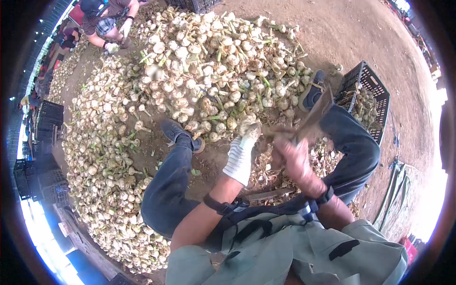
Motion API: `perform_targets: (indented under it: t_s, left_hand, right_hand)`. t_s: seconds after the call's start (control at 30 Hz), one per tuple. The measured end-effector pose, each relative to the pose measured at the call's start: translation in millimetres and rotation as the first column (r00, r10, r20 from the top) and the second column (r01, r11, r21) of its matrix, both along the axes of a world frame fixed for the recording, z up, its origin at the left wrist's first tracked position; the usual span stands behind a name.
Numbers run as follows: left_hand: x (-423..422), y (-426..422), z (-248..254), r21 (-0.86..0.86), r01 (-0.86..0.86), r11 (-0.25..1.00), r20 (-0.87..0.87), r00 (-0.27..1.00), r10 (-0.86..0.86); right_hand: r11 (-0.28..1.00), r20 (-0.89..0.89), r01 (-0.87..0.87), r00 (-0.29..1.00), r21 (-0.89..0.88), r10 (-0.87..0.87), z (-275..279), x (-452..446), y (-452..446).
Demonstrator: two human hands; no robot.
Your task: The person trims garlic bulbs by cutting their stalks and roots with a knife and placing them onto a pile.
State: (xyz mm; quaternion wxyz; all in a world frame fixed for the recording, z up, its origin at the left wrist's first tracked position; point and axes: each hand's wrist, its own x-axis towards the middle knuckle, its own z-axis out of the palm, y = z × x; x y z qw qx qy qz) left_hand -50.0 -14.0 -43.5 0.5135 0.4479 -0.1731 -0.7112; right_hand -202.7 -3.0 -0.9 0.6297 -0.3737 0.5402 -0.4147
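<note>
My left hand (241,154), in a white knitted glove, is closed around a garlic bulb (248,125) in front of my lap. Close beside it on the right is my bare right hand (295,159), smeared by motion. Its fingers are wrapped round a knife with a broad, brownish blade (316,114) that points up and away from me. A brownish blur lies between the two hands; I cannot make out what it is. Below the hands, dry garlic skins and trimmings (266,171) cover the ground between my legs.
A large heap of garlic bulbs (204,61) spreads ahead and to the left. By my right leg stands a black plastic crate (382,97) holding bulbs. A green cloth (394,194) lies on the right. Another person with gloved hands (111,47) crouches at the upper left.
</note>
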Motion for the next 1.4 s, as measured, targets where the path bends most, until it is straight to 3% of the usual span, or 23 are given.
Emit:
perform_targets:
  t_s: [0.07,0.13,0.2,0.3,0.33,0.43,0.5,0.6,0.67,0.73,0.8,0.87,0.9,0.93,1.0,1.07,1.1,1.13,1.17,1.2,1.27,1.33,1.4]
  left_hand:
    - [2.6,3.7,14.8,0.012,-0.069,0.998,-0.116,0.991,0.070]
    - [13.5,4.5,28.3,-0.177,0.006,0.984,-0.005,1.000,-0.007]
    - [24.3,6.4,43.9,-0.311,0.153,0.938,0.343,0.938,-0.039]
    - [27.9,9.7,56.2,-0.426,0.404,0.809,0.773,0.628,0.093]
    - [28.3,9.4,47.4,-0.501,0.446,0.742,0.804,0.558,0.207]
    - [31.9,13.6,54.4,-0.504,0.398,0.767,0.736,0.663,0.140]
    - [39.8,13.1,47.1,-0.387,0.530,0.754,0.898,0.402,0.179]
    - [38.1,12.2,26.8,-0.245,0.514,0.822,0.958,0.261,0.122]
    - [33.2,12.3,21.1,-0.316,0.526,0.790,0.924,0.360,0.130]
    - [32.6,14.9,28.8,-0.184,0.579,0.794,0.960,0.280,0.018]
    - [33.9,14.2,28.1,-0.083,0.575,0.814,0.965,0.251,-0.079]
    - [34.4,15.4,20.5,-0.171,0.553,0.815,0.925,0.376,-0.060]
    - [33.2,15.1,21.9,-0.278,0.518,0.809,0.812,0.577,-0.090]
    - [31.3,15.1,24.0,-0.276,0.524,0.806,0.812,0.576,-0.096]
    - [28.7,14.6,29.8,-0.367,0.588,0.721,0.793,0.603,-0.089]
    - [26.8,14.7,31.1,-0.408,0.618,0.672,0.785,0.613,-0.088]
    - [25.1,14.7,30.3,-0.399,0.550,0.734,0.696,0.703,-0.147]
    - [24.1,14.8,28.9,-0.376,0.481,0.792,0.592,0.782,-0.194]
    - [24.2,14.1,26.1,-0.388,0.525,0.758,0.673,0.723,-0.156]
    - [23.6,14.7,27.4,-0.386,0.528,0.756,0.674,0.721,-0.159]
    - [22.7,17.3,30.7,-0.290,0.595,0.750,0.852,0.518,-0.081]
    - [25.7,15.2,20.4,-0.261,0.551,0.793,0.806,0.577,-0.135]
    - [30.0,14.1,11.8,-0.425,0.659,0.621,0.881,0.459,0.115]
  right_hand:
    - [0.956,-0.188,-0.206,0.968,-0.209,0.168,1.6,-4.6,24.1]
    - [0.908,-0.141,-0.230,0.971,-0.349,0.192,7.8,-3.9,33.1]
    - [0.906,-0.281,-0.315,0.930,-0.283,0.236,24.6,-23.2,37.0]
    - [0.960,-0.339,-0.187,0.934,-0.207,0.109,28.8,-23.0,34.9]
    - [0.958,-0.366,-0.250,0.912,-0.143,0.184,32.7,-26.6,30.9]
    - [0.944,-0.496,-0.261,0.859,-0.204,0.130,30.2,-11.9,24.7]
    - [0.945,-0.460,-0.252,0.878,-0.207,0.133,31.7,-2.7,22.5]
    - [0.968,-0.382,-0.221,0.910,-0.121,0.160,44.9,2.9,20.6]
    - [0.984,-0.226,-0.177,0.959,-0.006,0.171,56.2,11.7,18.6]
    - [0.983,-0.249,-0.169,0.958,-0.079,0.144,45.3,12.5,11.9]
    - [0.979,-0.060,-0.184,0.980,0.082,0.189,36.5,10.2,8.1]
    - [0.986,0.056,-0.158,0.986,0.057,0.155,25.4,10.2,5.9]
    - [0.985,0.187,-0.115,0.978,0.126,0.090,25.6,10.4,5.8]
    - [0.977,0.309,-0.078,0.951,0.199,0.013,26.3,10.4,6.1]
    - [0.980,0.317,-0.050,0.948,0.190,-0.013,29.6,9.1,4.8]
    - [0.979,0.216,-0.150,0.969,0.136,0.118,30.6,3.5,4.1]
    - [0.979,0.219,-0.148,0.969,0.137,0.116,35.7,0.7,3.0]
    - [0.969,0.079,-0.216,0.975,0.120,0.207,44.1,-2.6,2.1]
    - [0.952,-0.062,-0.283,0.955,0.114,0.292,48.3,-5.8,2.3]
    - [0.953,-0.060,-0.281,0.956,0.114,0.289,47.6,-9.0,3.5]
    - [0.949,-0.305,-0.313,0.907,-0.029,0.290,43.2,-15.5,5.9]
    - [0.950,-0.382,-0.280,0.900,-0.139,0.210,32.9,-23.1,11.6]
    - [0.885,-0.637,-0.452,0.715,-0.109,0.287,32.6,-34.7,16.2]
